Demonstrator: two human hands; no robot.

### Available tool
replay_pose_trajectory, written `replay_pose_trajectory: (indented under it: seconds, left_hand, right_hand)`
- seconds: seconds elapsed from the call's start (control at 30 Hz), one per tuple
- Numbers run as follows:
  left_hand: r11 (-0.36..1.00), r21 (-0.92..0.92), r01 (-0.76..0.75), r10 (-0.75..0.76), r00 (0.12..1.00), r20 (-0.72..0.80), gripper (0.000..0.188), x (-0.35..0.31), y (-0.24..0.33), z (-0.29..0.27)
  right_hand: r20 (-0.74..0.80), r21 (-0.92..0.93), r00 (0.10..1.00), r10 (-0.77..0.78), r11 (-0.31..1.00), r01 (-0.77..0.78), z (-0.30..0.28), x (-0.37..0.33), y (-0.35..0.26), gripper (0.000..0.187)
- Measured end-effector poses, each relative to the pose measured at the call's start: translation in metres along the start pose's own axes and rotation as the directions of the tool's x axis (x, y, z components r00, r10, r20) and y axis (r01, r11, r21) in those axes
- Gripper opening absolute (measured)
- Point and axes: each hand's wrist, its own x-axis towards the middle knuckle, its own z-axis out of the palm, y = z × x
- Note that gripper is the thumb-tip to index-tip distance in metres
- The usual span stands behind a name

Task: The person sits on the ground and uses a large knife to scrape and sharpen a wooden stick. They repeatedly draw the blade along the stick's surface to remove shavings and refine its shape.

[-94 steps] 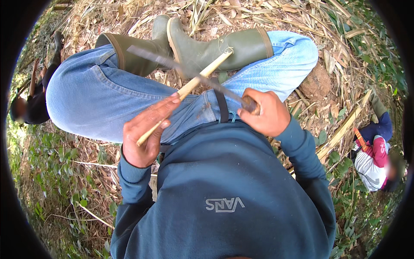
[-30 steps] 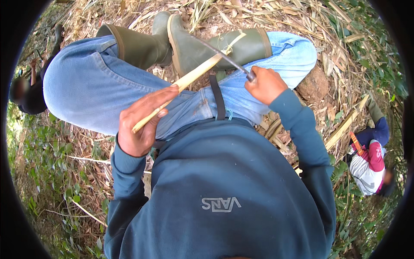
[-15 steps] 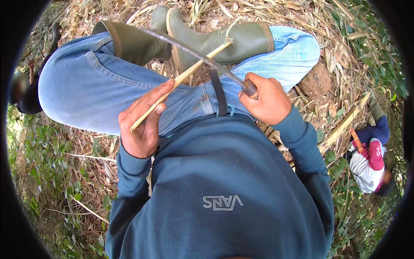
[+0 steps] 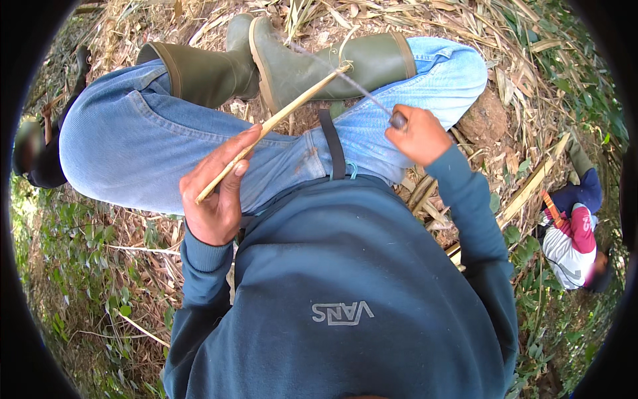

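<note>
A thin pale stick (image 4: 286, 112), bare of bark, slants across my lap with its far end up and to the right. Its near part rests in my left hand (image 4: 216, 199), gripped between thumb and fingers. Curled shavings (image 4: 347, 65) cling to the far tip. My right hand (image 4: 422, 136) is closed round the dark handle of a long knife (image 4: 365, 92). Motion smears the narrow blade, which crosses the stick near its far tip; whether they touch I cannot tell.
My legs in blue jeans (image 4: 113, 146) and green rubber boots (image 4: 379, 56) are folded in front. Dry leaves and stalks cover the ground. Split bamboo (image 4: 535, 176) lies right. Another person (image 4: 568, 246) sits far right, holding something orange; a dark-clothed person (image 4: 50, 156) is at far left.
My right hand has moved right and away from me, and the knife blade has shifted from the stick's middle to its far end. My left hand and the stick have barely moved.
</note>
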Motion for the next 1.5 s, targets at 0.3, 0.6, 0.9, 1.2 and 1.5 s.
replay_pose_trajectory:
  seconds: [0.3,0.6,0.9,1.2,1.5]
  left_hand:
    - [0.997,-0.061,0.040,-0.044,0.997,-0.063,0.029,0.000,0.000,0.004]
    - [0.995,-0.083,0.060,-0.064,0.997,-0.043,0.037,0.001,-0.001,0.001]
    - [0.985,-0.147,0.095,-0.121,0.975,-0.184,0.029,-0.004,0.007,0.013]
    - [0.986,-0.112,0.122,-0.139,0.979,-0.150,0.039,-0.016,0.005,0.017]
    - [0.978,-0.153,0.139,-0.164,0.973,-0.163,0.040,-0.019,0.003,0.018]
  right_hand:
    - [-0.008,-0.024,1.000,0.007,1.000,-0.007,0.002,-0.001,0.002,0.024]
    - [-0.052,-0.121,0.999,0.008,0.993,-0.015,0.005,0.004,0.010,0.025]
    - [0.093,0.142,0.987,-0.130,0.983,0.116,-0.011,-0.032,-0.050,0.024]
    - [-0.017,0.070,0.998,-0.056,0.996,0.057,0.013,-0.007,-0.023,0.021]
    - [-0.019,0.077,0.999,-0.032,0.996,0.033,0.014,0.006,-0.014,0.023]
